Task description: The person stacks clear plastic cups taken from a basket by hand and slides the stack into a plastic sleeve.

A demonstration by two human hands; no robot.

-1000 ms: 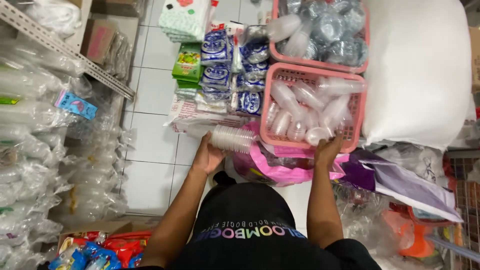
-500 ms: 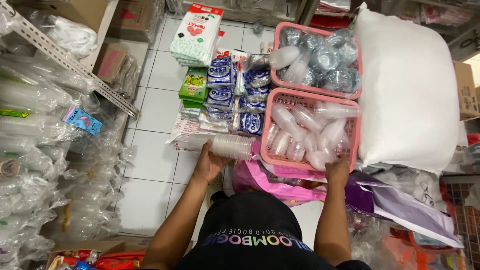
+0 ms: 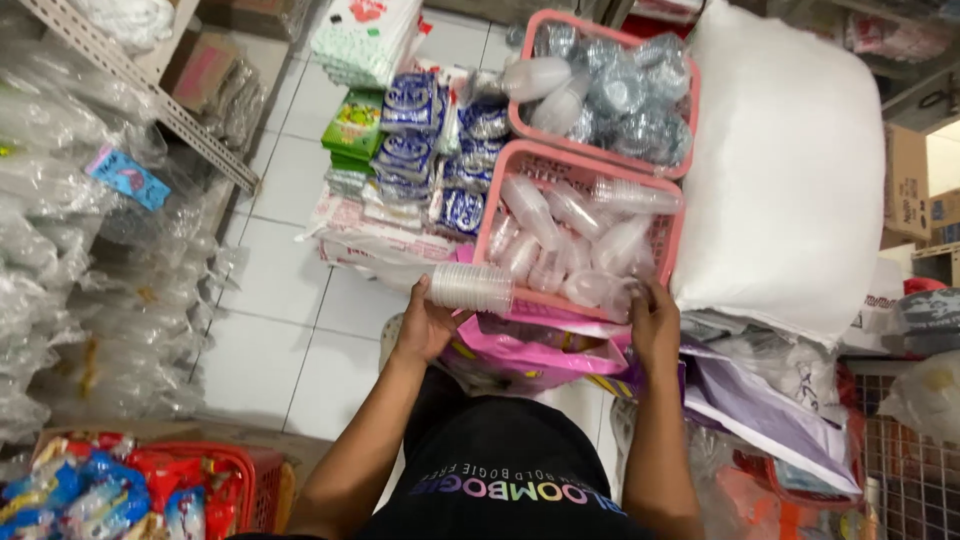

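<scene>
The left hand (image 3: 425, 325) curls around a sleeve of clear plastic cups (image 3: 472, 287), held level at the near left corner of the pink basket (image 3: 668, 245). The right hand (image 3: 655, 325) rests on the basket's near rim, fingers seemingly pressed on a wrapped pack there. Keeping the sleeve horizontal and supported underneath should stop the cups buckling against the rim.

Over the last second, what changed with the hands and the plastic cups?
Little changed. The left hand keeps holding the clear stack of plastic cups at the near pink basket; the right hand slid slightly along its front rim. Basket contents and the white pillow stayed put.
</scene>
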